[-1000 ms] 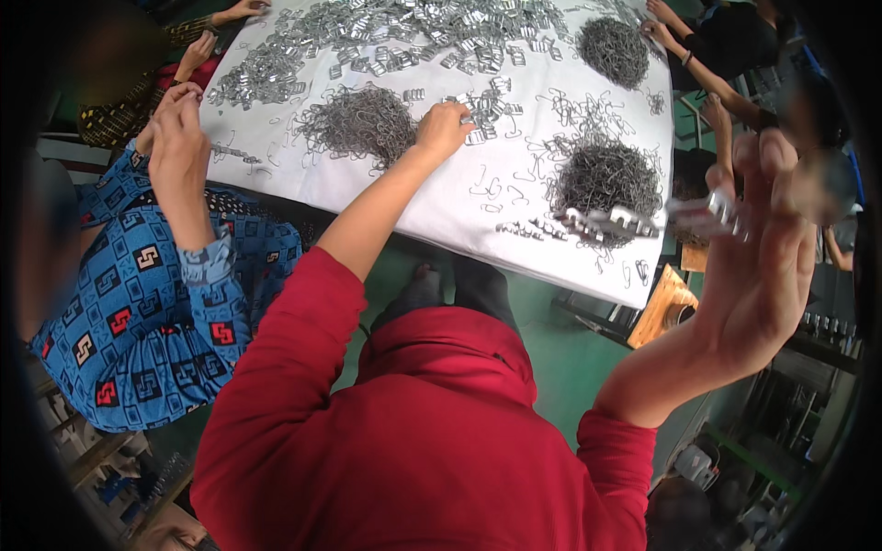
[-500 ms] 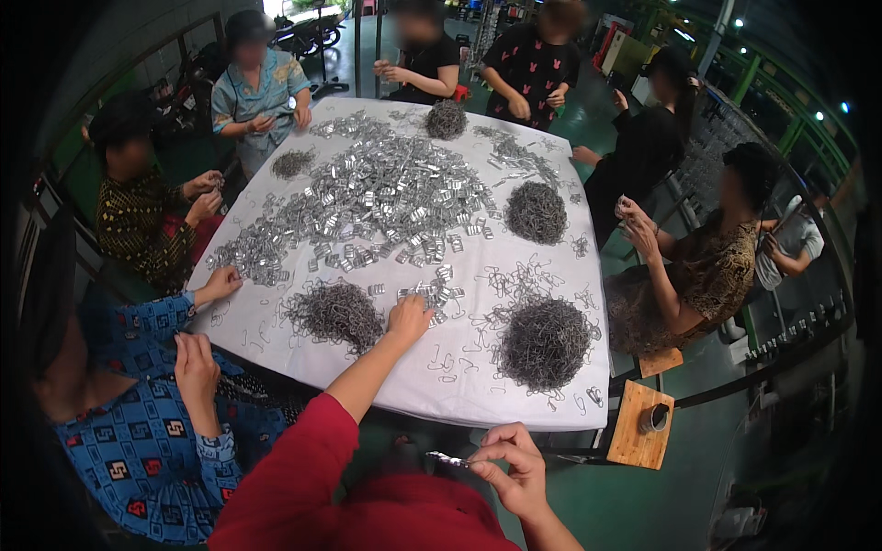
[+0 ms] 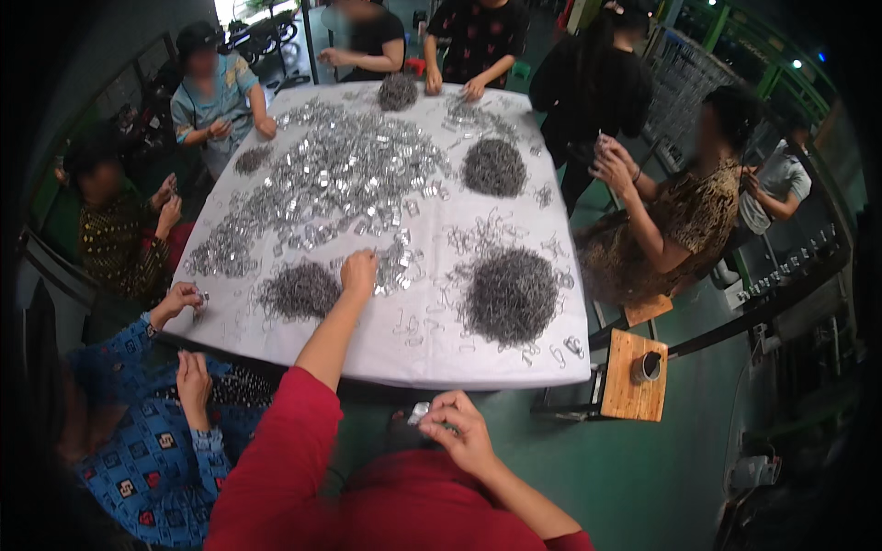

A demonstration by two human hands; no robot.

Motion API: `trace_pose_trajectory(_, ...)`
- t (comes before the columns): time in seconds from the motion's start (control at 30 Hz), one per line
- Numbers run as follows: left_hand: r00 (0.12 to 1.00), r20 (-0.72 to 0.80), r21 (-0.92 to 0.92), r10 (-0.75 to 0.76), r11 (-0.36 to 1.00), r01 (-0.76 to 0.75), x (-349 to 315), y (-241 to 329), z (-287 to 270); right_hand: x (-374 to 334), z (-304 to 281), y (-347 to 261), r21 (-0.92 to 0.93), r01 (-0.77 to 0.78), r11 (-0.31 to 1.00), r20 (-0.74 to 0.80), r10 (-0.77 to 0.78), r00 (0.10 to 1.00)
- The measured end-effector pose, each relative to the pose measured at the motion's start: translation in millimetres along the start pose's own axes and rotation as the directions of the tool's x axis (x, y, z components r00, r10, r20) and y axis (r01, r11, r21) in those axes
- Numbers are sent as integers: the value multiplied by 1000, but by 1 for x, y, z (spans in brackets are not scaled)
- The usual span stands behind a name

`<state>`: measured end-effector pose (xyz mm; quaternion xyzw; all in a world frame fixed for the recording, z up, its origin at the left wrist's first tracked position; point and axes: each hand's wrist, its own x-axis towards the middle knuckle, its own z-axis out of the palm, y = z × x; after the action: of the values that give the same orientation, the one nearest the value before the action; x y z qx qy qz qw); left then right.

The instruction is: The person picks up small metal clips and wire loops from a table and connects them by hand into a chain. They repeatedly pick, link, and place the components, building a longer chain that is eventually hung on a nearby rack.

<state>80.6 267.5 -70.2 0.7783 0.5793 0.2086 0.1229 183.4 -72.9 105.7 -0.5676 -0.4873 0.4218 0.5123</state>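
Observation:
My left hand [image 3: 359, 273] reaches over the white-covered table [image 3: 436, 354], fingers pinched together. Whatever it grips, if anything, is too small to make out. Beside it lie a small group of shiny silver metal pieces [image 3: 395, 266] and, to the left, a pile of dark bent wire pieces [image 3: 308, 292]. Near my body, off the table's front edge, my right hand [image 3: 462, 433] pinches a small silver metal piece [image 3: 419, 413] between thumb and fingers.
A wide heap of silver pieces [image 3: 344, 170] covers the table's middle. Dark wire piles [image 3: 512, 298] stand at the right. Co-workers surround the table; one in a blue patterned shirt [image 3: 138, 468] sits close on my left. A wooden stool [image 3: 625, 395] with a cup [image 3: 647, 367] stands right.
The whole view has shifted. My left hand has drawn its fingers together over the silver pieces. In my right hand, the metal piece has turned and shows a broader bright face.

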Motion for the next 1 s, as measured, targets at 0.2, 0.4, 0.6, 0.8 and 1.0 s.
trace_pose_trajectory(0.2,960,83,-424,-266,863,276,-28,-26,5,-10,-1,29,-4,44,999,-7,-44,999)
trace_pose_trajectory(0.4,855,375,-725,-360,461,512,-74,-28,-1,-22,-3,60,87,-69,994,10,68,998)
trace_pose_trajectory(0.6,826,481,-655,-294,505,562,-127,-36,3,-31,-4,74,126,-78,989,3,78,997)
trace_pose_trajectory(0.8,901,360,-569,-244,708,419,-166,-3,-24,-33,-8,76,53,-44,998,-74,48,996)
trace_pose_trajectory(1.0,874,470,-804,-120,351,480,-246,89,-117,-35,-4,84,46,55,997,-147,-48,988)
